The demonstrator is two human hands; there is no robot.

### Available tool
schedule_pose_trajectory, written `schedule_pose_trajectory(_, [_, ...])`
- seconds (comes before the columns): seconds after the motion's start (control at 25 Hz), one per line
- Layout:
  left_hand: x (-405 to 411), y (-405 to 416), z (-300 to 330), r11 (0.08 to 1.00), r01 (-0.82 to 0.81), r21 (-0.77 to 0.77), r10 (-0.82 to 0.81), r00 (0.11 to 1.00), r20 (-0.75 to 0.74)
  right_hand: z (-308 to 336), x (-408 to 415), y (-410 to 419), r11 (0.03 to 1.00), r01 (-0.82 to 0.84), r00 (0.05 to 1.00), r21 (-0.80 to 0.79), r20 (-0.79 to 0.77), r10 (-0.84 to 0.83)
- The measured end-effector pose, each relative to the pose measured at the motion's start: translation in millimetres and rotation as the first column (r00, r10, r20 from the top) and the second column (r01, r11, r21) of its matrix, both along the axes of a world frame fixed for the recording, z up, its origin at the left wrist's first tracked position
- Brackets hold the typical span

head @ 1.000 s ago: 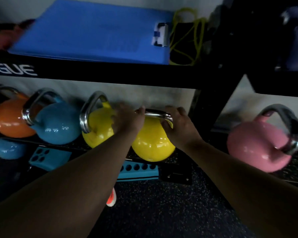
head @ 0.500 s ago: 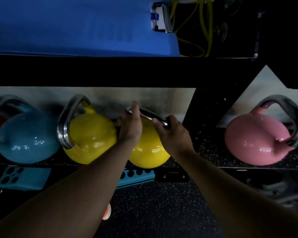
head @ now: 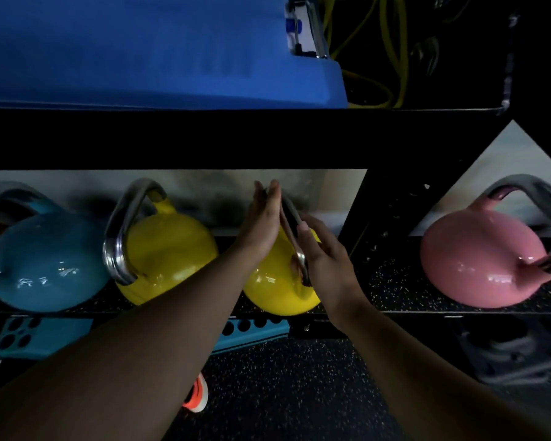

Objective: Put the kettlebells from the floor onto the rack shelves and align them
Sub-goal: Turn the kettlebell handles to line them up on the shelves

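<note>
Both hands meet on the curved steel handle [head: 291, 218] of the glossy round yellow kettlebell [head: 274, 291]. The left hand [head: 263, 224] presses it flat, fingers straight, and the right hand [head: 326, 265] pinches it, thumb on top. That bell sits on the speckled black rack shelf [head: 395, 281], between a matching yellow kettlebell [head: 169, 249] and the black rack upright [head: 363, 224]. Twist it gently until the handles run parallel, fingers clear of the gap.

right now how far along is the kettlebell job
Done: the blue kettlebell, left yellow kettlebell and pink kettlebell sit on the shelf. In hand: the right yellow kettlebell is on the shelf too; the left hand presses flat on its handle, the right hand grips it. Left: squaring that one up, probably. No kettlebell shows on the floor in this view.
</note>
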State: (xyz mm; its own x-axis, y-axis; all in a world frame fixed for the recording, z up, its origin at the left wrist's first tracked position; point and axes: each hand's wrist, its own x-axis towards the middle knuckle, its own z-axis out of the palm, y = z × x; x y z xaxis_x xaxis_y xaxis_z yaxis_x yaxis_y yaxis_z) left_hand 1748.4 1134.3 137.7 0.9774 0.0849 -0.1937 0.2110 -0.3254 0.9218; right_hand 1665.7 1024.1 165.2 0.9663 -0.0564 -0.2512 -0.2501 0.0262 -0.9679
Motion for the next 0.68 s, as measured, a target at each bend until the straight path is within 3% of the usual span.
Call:
schedule_pose_trajectory(0.12, [7.7,-4.3,-0.8,0.997,-0.065,-0.048,0.065,0.998,0.004,-0.2,5.3,4.7,0.999,0.008,1.0,0.038,0.016,-0.008])
schedule_pose_trajectory(0.24, [22.9,5.1,3.0,1.0,-0.01,-0.02,0.009,0.999,-0.034,-3.6,8.7,26.2,0.992,0.006,1.0,0.123,-0.003,-0.006])
schedule_pose_trajectory(0.4, [19.5,11.2,6.5,0.997,0.058,-0.054,-0.057,0.998,0.029,-12.3,7.9,42.3,0.983,0.057,0.998,0.174,-0.003,-0.058])
schedule_pose_trajectory(0.68, [21.2,13.2,11.8,0.995,0.043,-0.087,-0.037,0.997,0.061,-8.5,11.5,52.7,0.963,0.138,0.99,0.231,-0.04,-0.132])
